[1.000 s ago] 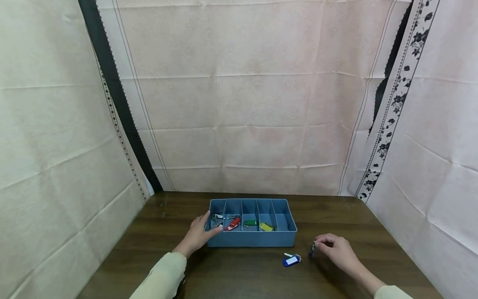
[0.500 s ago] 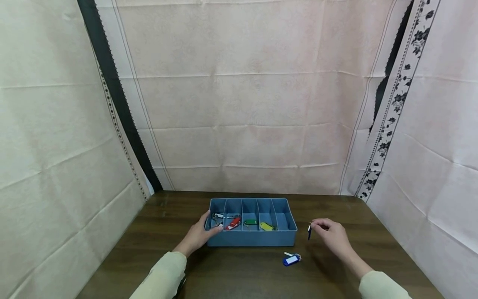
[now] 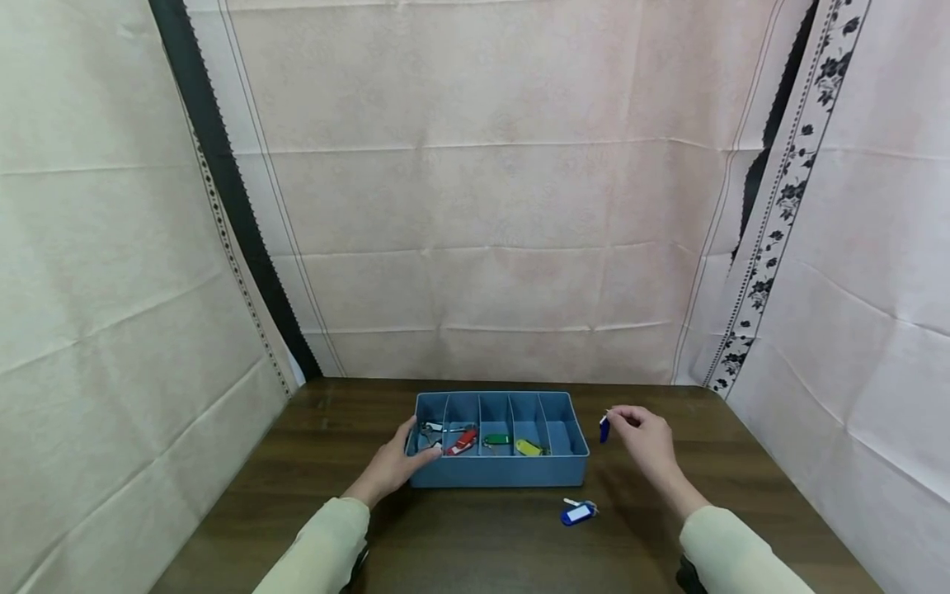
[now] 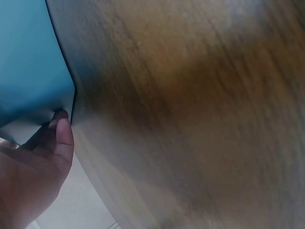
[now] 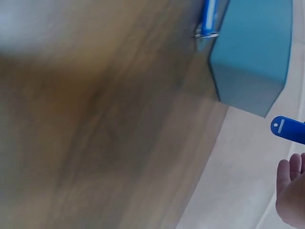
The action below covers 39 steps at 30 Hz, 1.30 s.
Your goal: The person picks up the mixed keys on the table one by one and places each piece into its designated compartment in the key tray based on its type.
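A blue divided box (image 3: 499, 473) stands on the wooden table. My left hand (image 3: 395, 459) holds its front-left corner, with the thumb over the front rim and the fingers along the left side. My right hand (image 3: 644, 440) is raised to the right of the box and pinches a blue key tag (image 3: 604, 429), which hangs from the fingertips. In the right wrist view that tag (image 5: 289, 129) shows beside the curled fingers. Another blue key tag (image 3: 578, 513), with a white label and a key, lies on the table in front of the box.
Inside the box, keys (image 3: 432, 429) lie at the left, then a red key tag (image 3: 463, 441), a green key tag (image 3: 497, 440) and a yellow key tag (image 3: 529, 448) in separate compartments. Pale cloth (image 3: 475, 198) hangs behind the table and along both sides.
My right hand has risen from near the table and moved forward and left towards the box, carrying the blue key tag. My left hand stays at the box corner.
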{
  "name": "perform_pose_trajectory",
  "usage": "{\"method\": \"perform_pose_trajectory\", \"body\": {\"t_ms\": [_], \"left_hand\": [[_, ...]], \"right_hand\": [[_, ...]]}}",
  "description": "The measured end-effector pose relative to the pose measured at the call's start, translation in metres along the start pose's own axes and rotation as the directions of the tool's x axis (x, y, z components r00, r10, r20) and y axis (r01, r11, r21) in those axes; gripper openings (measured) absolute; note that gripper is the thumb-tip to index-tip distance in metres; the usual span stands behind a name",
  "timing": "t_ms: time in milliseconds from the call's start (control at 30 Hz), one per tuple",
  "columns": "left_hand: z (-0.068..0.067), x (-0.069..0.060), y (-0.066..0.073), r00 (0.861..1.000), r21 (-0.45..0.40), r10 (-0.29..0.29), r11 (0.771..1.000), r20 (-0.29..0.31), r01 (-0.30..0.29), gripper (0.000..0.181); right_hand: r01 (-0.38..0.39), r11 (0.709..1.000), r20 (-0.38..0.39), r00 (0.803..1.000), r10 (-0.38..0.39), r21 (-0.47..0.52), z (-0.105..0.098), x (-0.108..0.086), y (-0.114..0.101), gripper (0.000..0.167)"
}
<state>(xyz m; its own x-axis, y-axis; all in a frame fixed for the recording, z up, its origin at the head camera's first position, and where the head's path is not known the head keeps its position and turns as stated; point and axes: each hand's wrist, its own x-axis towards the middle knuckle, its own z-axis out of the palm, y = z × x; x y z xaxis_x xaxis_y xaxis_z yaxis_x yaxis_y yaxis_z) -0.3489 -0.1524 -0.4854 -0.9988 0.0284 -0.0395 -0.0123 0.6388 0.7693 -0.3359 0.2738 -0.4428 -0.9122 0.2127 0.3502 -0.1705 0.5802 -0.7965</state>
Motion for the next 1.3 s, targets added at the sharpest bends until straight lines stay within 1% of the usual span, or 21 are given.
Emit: {"method": "perform_pose_trajectory", "body": {"t_ms": [267,500,733,900,1000,1200,1300], "left_hand": [[0.000,0.000,-0.002,1.000,-0.016,0.002,1.000,0.005,-0.002,0.113],[0.000,0.001,-0.003,1.000,-0.009,-0.001,1.000,0.000,0.001,0.112],[-0.001,-0.001,-0.001,1.000,-0.026,0.006,1.000,-0.002,-0.006,0.111],[-0.001,-0.003,0.000,1.000,-0.024,0.003,1.000,0.000,-0.003,0.109],[-0.001,-0.002,-0.001,1.000,-0.017,0.004,1.000,-0.005,-0.004,0.108],[0.000,0.001,-0.002,1.000,-0.012,0.025,1.000,-0.002,-0.025,0.105],[0.000,0.000,-0.002,1.000,-0.007,0.024,1.000,0.001,-0.024,0.105]], "right_hand": [[-0.043,0.998,-0.035,0.998,0.045,0.043,0.009,0.011,-0.019,0.030],[-0.045,0.997,-0.059,0.997,0.049,0.058,0.021,0.021,-0.031,0.030],[-0.053,0.995,-0.081,0.995,0.059,0.084,0.036,0.031,-0.042,0.031],[-0.078,0.991,-0.075,0.994,0.086,0.107,0.048,0.034,-0.045,0.032],[-0.076,0.990,-0.076,0.993,0.086,0.122,0.055,0.035,-0.045,0.031],[-0.090,0.990,-0.072,0.993,0.098,0.107,0.064,0.033,-0.042,0.028],[-0.100,0.989,-0.072,0.992,0.108,0.106,0.067,0.033,-0.042,0.027]]}}
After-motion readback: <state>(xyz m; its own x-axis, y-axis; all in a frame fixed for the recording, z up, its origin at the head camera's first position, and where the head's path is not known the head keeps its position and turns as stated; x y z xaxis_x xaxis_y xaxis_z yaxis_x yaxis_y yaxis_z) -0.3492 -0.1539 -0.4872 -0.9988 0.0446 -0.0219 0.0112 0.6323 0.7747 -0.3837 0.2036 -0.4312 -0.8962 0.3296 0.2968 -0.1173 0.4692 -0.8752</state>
